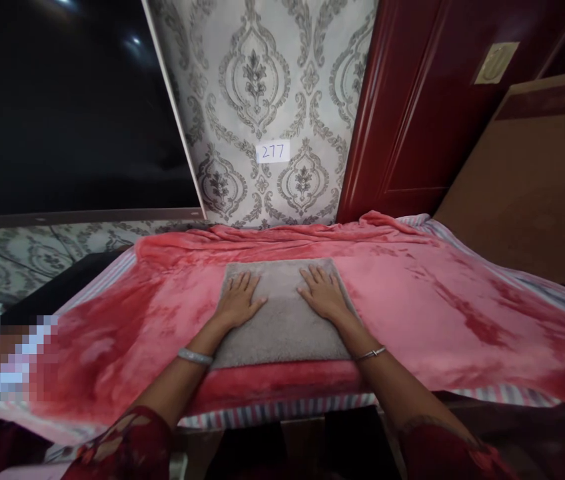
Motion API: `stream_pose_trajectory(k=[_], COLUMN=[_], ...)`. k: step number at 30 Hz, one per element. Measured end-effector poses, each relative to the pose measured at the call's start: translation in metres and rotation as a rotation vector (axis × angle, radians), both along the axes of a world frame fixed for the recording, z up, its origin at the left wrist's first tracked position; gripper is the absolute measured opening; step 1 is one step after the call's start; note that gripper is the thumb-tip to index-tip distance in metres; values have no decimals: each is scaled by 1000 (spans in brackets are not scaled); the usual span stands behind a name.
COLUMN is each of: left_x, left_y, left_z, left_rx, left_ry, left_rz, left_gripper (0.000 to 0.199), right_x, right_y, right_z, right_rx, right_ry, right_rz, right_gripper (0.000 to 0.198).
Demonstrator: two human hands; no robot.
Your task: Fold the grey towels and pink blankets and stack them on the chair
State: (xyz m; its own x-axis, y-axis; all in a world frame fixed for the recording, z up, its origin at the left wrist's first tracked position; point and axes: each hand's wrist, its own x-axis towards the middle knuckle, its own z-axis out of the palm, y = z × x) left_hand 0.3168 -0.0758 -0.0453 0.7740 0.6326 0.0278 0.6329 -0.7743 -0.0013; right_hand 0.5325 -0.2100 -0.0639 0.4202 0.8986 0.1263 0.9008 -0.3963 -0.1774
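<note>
A grey plush cloth [277, 327], roughly square, lies flat in the middle of a pink fleece blanket [412, 300]. My left hand [237, 300] rests palm down on the cloth's left part, fingers spread and pointing away from me. On its right part my right hand [326, 293] also lies flat with the fingers apart. Neither hand grasps anything. Bare grey cloth shows between the two hands. A bracelet circles each wrist.
Bunched blanket folds [282, 233] run along the back edge. Behind stands a patterned wall with a paper label [273, 151] reading 277. A large dark screen [67, 113] is at left; a red door [412, 100] and a cardboard box [537, 180] stand at right.
</note>
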Motion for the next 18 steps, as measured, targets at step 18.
stream_pose_trajectory(k=[18], left_x=[-23], left_y=[-47], left_z=[-6], left_rx=[117], left_ry=[1], left_rz=[57], left_gripper=[62], right_x=[-75], right_y=[-1], right_z=[9], right_rx=[7], right_ry=[119], right_rz=[332], right_gripper=[68])
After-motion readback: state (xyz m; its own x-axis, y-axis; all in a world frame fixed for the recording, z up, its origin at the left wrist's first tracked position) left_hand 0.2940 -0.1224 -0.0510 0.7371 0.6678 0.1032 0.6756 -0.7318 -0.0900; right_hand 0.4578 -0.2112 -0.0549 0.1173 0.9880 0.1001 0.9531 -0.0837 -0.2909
